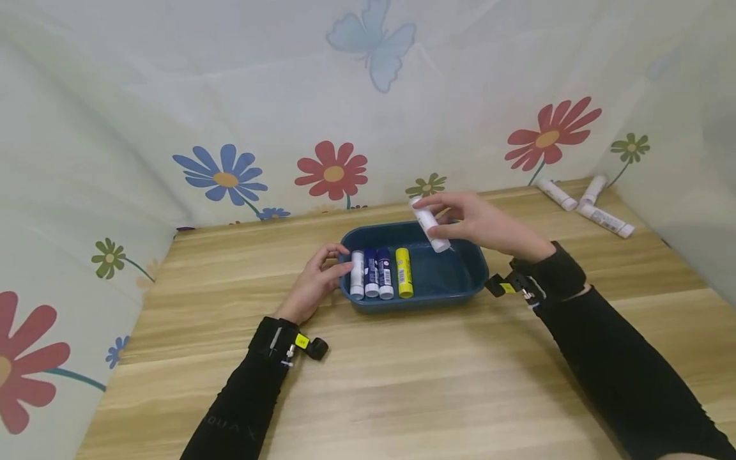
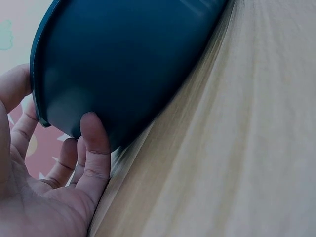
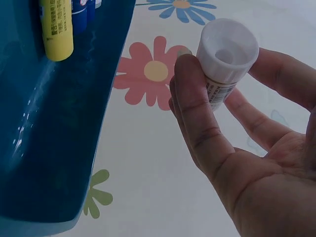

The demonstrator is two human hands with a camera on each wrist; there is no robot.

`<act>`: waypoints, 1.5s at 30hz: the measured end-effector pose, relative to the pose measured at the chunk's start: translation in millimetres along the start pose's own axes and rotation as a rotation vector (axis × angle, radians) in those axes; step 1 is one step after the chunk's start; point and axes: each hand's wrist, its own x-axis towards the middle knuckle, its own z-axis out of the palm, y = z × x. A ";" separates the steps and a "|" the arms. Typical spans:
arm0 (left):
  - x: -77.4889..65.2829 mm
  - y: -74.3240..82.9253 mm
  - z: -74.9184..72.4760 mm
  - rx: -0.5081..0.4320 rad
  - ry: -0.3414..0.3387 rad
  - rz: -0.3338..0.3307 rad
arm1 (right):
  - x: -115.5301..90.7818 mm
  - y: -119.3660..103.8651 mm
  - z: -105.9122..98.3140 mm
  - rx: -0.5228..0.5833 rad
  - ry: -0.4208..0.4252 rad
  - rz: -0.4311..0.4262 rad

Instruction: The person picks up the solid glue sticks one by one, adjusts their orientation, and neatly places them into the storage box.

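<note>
My right hand (image 1: 474, 220) pinches a white glue stick (image 1: 429, 225) between thumb and fingers, holding it tilted above the right half of a dark blue tray (image 1: 443, 298). In the right wrist view the hollow white end of that glue stick (image 3: 229, 47) faces the camera. My left hand (image 1: 310, 284) grips the tray's left end, its fingertips against the outer wall (image 2: 98, 64) in the left wrist view. Inside, on the left, a white glue stick (image 1: 357, 275) lies beside two blue ones (image 1: 377, 273). A yellow glue stick (image 1: 404, 273) lies slightly apart to their right.
Three white glue sticks (image 1: 605, 220) lie at the table's far right corner. Flower-printed white cloth (image 1: 276, 96) stands along the back and both sides of the wooden table (image 1: 391, 383).
</note>
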 end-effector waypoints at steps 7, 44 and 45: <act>-0.5 -4.9 2.1 -0.014 -0.002 0.005 | -2.4 1.4 2.6 -0.009 0.023 0.012; -0.6 1.5 0.0 -0.020 -0.003 0.002 | 45.3 -5.0 34.1 -0.087 -0.351 0.408; -0.6 1.4 0.2 -0.023 -0.004 0.001 | 45.6 -5.2 35.1 -0.090 -0.356 0.424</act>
